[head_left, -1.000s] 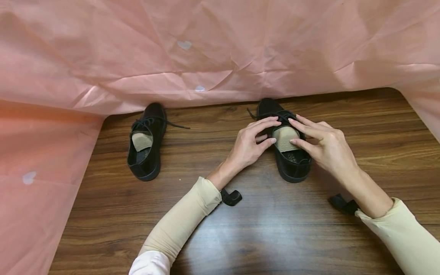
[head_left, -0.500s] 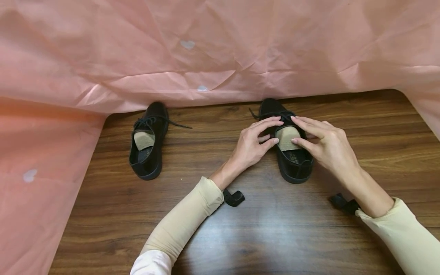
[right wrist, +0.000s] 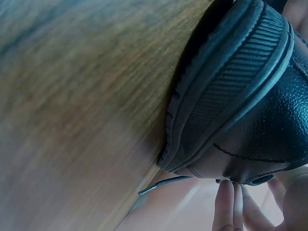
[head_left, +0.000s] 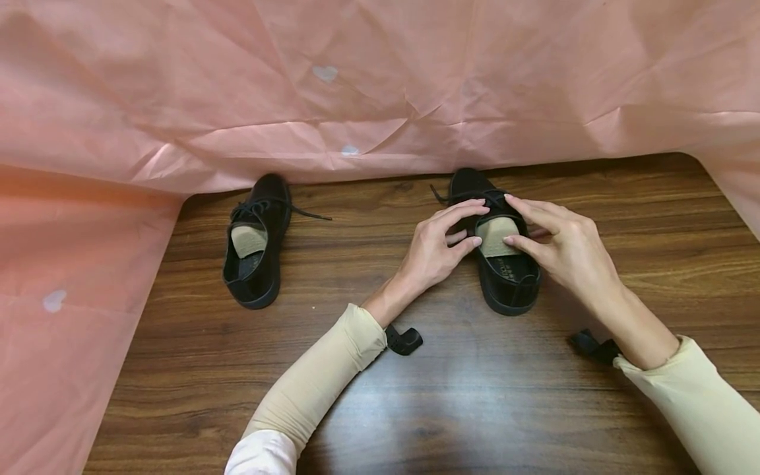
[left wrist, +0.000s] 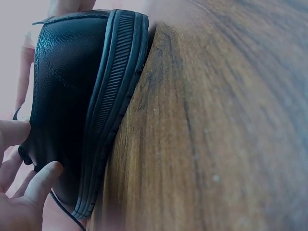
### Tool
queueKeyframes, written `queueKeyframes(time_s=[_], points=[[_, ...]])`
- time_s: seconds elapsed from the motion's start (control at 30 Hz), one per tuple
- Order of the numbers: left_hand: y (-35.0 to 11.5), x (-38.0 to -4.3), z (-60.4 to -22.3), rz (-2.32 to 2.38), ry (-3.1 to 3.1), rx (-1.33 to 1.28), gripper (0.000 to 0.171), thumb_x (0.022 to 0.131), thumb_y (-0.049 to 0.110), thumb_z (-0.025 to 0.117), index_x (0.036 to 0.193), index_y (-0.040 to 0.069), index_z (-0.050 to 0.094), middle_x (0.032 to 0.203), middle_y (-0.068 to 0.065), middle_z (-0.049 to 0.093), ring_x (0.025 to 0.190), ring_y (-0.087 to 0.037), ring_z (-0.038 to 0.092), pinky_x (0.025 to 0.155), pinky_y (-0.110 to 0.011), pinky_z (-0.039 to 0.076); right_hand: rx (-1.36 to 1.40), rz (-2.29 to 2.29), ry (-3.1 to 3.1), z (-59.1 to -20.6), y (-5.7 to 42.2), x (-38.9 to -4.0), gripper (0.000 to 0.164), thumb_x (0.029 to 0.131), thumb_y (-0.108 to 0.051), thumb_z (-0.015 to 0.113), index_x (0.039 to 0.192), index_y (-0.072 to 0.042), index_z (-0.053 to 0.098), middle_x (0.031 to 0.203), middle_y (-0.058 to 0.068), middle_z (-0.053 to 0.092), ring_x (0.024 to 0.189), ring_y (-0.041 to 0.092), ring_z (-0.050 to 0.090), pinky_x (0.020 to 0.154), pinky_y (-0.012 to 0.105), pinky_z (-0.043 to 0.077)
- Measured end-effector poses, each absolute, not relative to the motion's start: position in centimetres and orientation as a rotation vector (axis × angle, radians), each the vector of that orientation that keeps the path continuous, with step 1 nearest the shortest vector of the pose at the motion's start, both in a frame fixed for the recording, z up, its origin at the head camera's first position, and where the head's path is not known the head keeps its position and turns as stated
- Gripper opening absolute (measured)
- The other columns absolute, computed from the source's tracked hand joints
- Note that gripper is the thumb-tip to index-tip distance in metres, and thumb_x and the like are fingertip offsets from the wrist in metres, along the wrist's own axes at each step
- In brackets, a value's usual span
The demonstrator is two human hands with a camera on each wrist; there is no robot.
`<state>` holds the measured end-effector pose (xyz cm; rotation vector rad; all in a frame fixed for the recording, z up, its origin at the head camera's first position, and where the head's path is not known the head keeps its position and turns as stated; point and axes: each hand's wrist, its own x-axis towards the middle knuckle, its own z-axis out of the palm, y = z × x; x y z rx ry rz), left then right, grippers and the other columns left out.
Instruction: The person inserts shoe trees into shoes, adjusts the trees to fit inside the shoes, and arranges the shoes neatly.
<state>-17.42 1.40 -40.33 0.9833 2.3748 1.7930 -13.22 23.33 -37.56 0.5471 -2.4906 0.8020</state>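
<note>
A black lace-up shoe (head_left: 513, 290) stands on the wooden surface, toe pointing away, with a beige flap (head_left: 495, 239) showing in its opening below the laces. My left hand (head_left: 436, 247) holds the shoe's left side, thumb by the edge of the opening and fingers up near the laces. On the other side, my right hand (head_left: 564, 247) has its thumb over the beige flap and its index fingertip at the lacing. In the left wrist view, fingertips press the leather upper (left wrist: 67, 72). The right wrist view shows fingers (right wrist: 226, 204) at the front of the shoe.
A matching black shoe (head_left: 255, 264) stands farther left, one lace trailing to its right. Pink sheeting (head_left: 380, 86) with pale hearts hangs behind and at both sides, close to the toes. Black wrist straps (head_left: 405, 341) hang under the forearms over the dark wooden surface (head_left: 451, 409).
The right index fingertip has shifted slightly forward along the laces. Both hands otherwise stay at the right-hand shoe, and the shoe stays in place while the view shifts a little.
</note>
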Motion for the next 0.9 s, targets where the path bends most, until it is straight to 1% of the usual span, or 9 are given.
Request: queueKeyframes(time_s=[0.1,0.27,0.43,0.63,0.73,0.8,0.9], points=[[1.44,-17.44,-40.30,1.790,2.377,0.993,0.043,0.091,0.003,0.071,0.132,0.013,0.064,0.145,0.006,0.052,0.131,0.002,0.043,0.093,-0.021,0.050,0.534,0.796,-2.491,-37.60,23.25,-13.35,0.069,0.074,-0.007,0.087,0.137,-0.021,0.063,0.123,0.007,0.069,0.075,0.019,0.070,0.067,0.016,0.047],[1.56,-17.44,-40.27,1.782,2.378,1.011,0.043,0.090,0.003,0.071,0.132,0.012,0.063,0.145,0.005,0.052,0.132,0.001,0.043,0.094,-0.026,0.052,0.511,0.772,-2.498,-37.72,23.12,-13.65,0.069,0.075,-0.008,0.086,0.138,-0.021,0.061,0.113,0.009,0.070,0.075,0.018,0.068,0.065,0.016,0.044],[1.67,-17.40,-40.14,1.780,2.367,1.007,0.043,0.091,0.003,0.071,0.132,0.013,0.063,0.145,0.005,0.052,0.131,0.002,0.043,0.094,-0.026,0.051,0.485,0.762,-2.506,-37.77,23.18,-13.78,0.070,0.074,-0.008,0.087,0.139,-0.020,0.061,0.111,0.009,0.070,0.075,0.019,0.068,0.064,0.016,0.043],[1.54,-17.28,-40.07,1.781,2.371,0.998,0.043,0.091,0.003,0.070,0.132,0.012,0.063,0.146,0.005,0.051,0.132,0.001,0.042,0.095,-0.024,0.051,0.471,0.759,-2.535,-37.72,23.04,-13.95,0.075,0.075,-0.008,0.087,0.142,-0.025,0.057,0.108,0.008,0.069,0.075,0.018,0.067,0.065,0.025,0.046],[1.44,-17.23,-40.10,1.782,2.374,0.991,0.042,0.091,0.002,0.070,0.132,0.012,0.063,0.146,0.005,0.051,0.132,0.001,0.042,0.095,-0.023,0.050,0.464,0.757,-2.551,-37.71,22.94,-14.05,0.077,0.076,-0.009,0.087,0.143,-0.028,0.055,0.107,0.007,0.069,0.073,0.018,0.066,0.065,0.027,0.047],[1.40,-17.20,-40.11,1.785,2.372,0.991,0.042,0.092,0.002,0.069,0.132,0.013,0.063,0.146,0.005,0.051,0.133,0.001,0.042,0.095,-0.022,0.050,0.463,0.755,-2.553,-37.73,22.90,-14.09,0.076,0.076,-0.009,0.087,0.143,-0.027,0.056,0.106,0.007,0.068,0.072,0.017,0.066,0.065,0.025,0.047],[1.40,-17.20,-40.23,1.783,2.369,0.994,0.043,0.092,0.003,0.069,0.133,0.013,0.062,0.147,0.006,0.050,0.133,0.002,0.041,0.095,-0.022,0.049,0.481,0.750,-2.542,-37.80,22.88,-14.16,0.072,0.075,-0.007,0.087,0.140,-0.022,0.059,0.104,0.008,0.068,0.071,0.017,0.065,0.064,0.023,0.047]])
